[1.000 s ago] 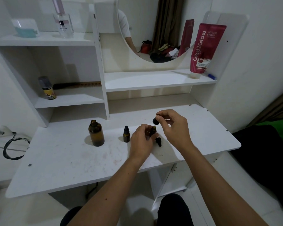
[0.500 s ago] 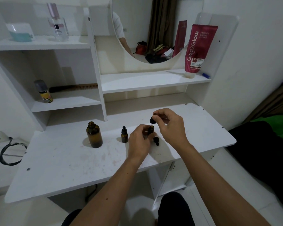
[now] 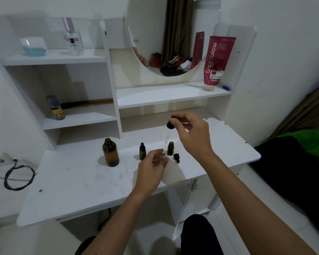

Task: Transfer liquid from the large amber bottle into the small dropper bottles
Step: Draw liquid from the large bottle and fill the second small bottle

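1. Black dropper cap [image 3: 170,124] pinched at its bulb by right hand [image 3: 192,134], thumb and forefinger curled; clear pipette hangs down, tip just above and left of the open small dropper bottle [image 3: 170,148].
2. Left hand [image 3: 152,165] released, fingers loosely bent, holding nothing, hovering over white desk [image 3: 72,181] at 7 o'clock from that bottle.
3. Second dropper bottle [image 3: 142,151], capped, stands at 9 o'clock of the open one.
4. Large amber bottle [image 3: 110,152], uncapped, upright, farther out at 9 o'clock.
5. Loose black cap [image 3: 176,157] lies at 4 o'clock, just beside the open bottle.
6. Pink tube [image 3: 216,60] on shelf at 12 o'clock, beside round mirror [image 3: 173,34].
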